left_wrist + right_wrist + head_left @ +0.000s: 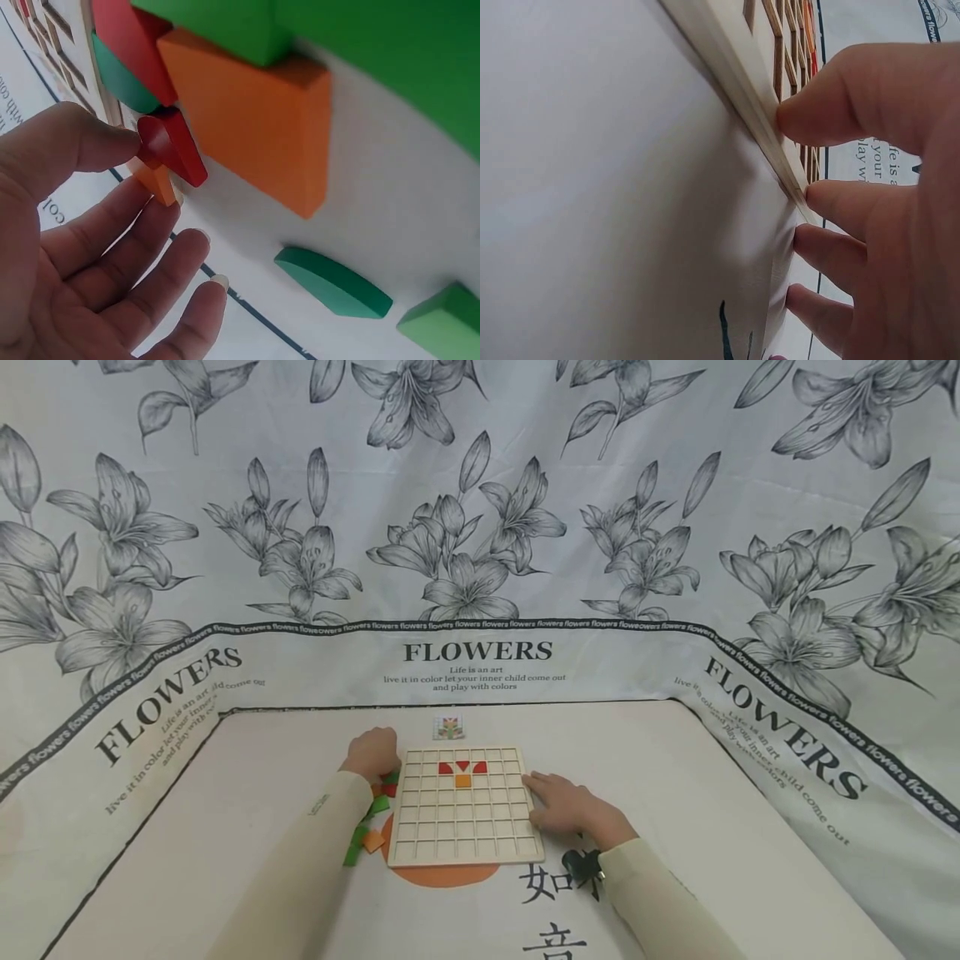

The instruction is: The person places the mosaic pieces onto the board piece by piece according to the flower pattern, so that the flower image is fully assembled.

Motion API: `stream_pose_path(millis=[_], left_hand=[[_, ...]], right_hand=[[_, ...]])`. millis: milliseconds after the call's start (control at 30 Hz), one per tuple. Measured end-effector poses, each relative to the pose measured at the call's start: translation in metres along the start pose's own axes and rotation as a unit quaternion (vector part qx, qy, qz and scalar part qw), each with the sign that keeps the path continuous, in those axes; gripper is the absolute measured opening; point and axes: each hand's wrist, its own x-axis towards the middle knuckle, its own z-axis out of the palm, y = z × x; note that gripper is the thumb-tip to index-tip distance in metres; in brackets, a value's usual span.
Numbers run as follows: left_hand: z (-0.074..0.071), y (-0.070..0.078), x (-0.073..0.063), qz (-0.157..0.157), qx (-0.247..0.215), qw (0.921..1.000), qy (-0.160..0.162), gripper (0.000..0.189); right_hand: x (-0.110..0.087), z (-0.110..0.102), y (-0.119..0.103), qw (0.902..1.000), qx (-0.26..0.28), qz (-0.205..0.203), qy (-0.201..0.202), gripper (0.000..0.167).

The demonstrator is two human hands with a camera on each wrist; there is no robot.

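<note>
A red block (184,146) is just left of the grid board (472,814), among loose pieces (247,124) on the table (712,793) — picking one out seems the step in hand, and the next move likely calls for a clean lift. The left hand (372,753) is narrow, thumb and fingertips pinching that block; the right hand (564,806) touches the board's right edge, fingers extended.
</note>
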Motion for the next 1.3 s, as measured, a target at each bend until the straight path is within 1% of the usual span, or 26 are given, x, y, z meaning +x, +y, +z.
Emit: stream_pose_path(millis=[233,467,567,800,867,1033,1167,1300], left_hand=[[-0.003,-0.001,-0.003,0.002,0.001,1.0,0.006,0.012],[-0.006,0.004,-0.004,0.008,0.0,0.9999,0.008,0.007],[-0.007,0.007,-0.005,0.018,-0.001,0.9998,0.01,0.006],[-0.005,0.01,-0.01,0.076,-0.013,0.9963,0.039,0.005],[-0.006,0.013,-0.012,0.085,-0.016,0.9954,0.041,0.006],[-0.007,0.019,-0.014,0.103,-0.011,0.9935,0.046,0.008],[-0.003,0.022,-0.012,0.11,-0.005,0.9922,0.059,0.007],[0.0,0.026,-0.011,0.111,-0.004,0.9919,0.062,0.01]], right_hand=[[0.003,0.002,0.002,1.0,-0.003,-0.001,0.001,0.069],[0.004,0.002,0.003,1.0,-0.007,-0.002,0.004,0.069],[0.004,0.002,0.004,1.0,-0.007,-0.005,0.004,0.069],[0.005,0.005,0.005,0.9998,-0.012,-0.007,0.01,0.07],[0.006,0.005,0.005,0.9999,-0.012,-0.006,0.01,0.07],[0.008,0.006,0.006,0.9999,-0.012,-0.004,0.01,0.07],[0.009,0.007,0.006,0.9999,-0.014,-0.002,0.01,0.069],[0.009,0.007,0.007,0.9998,-0.015,-0.003,0.01,0.069]])
